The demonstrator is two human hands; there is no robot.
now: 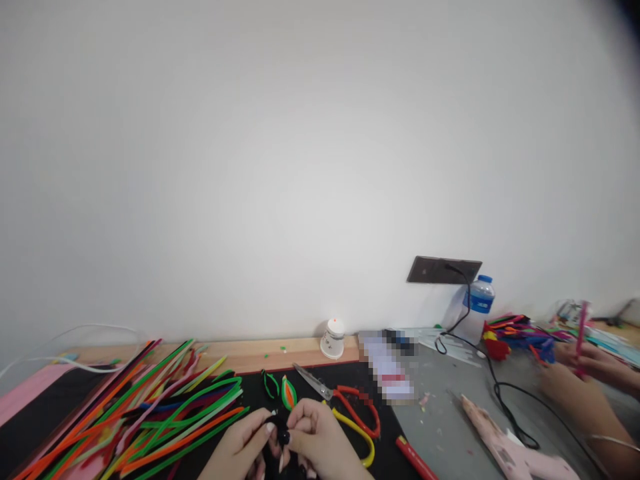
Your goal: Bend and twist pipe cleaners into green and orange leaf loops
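Observation:
At the bottom centre, my left hand (243, 445) and my right hand (315, 437) meet around a fuzzy black piece (276, 427) with a shiny round black part. Fingers of both hands are pinched on it, and its lower part is partly hidden by them. Just beyond my fingers lie a green and orange leaf shape (289, 393) and a black and green loop (271, 385). Scissors with orange handles (356, 400) rest to the right of these, beside a yellow handle (361, 437) partly covered by my right hand.
Colourful pipe cleaners (165, 417) spread over the left side. A white cup (333, 339) stands by the wall. Rightward are a red tool (416, 459), a pink glue gun (505, 443), its cable, a water bottle (479, 303) and another person's hands (575, 373) holding a pink stick.

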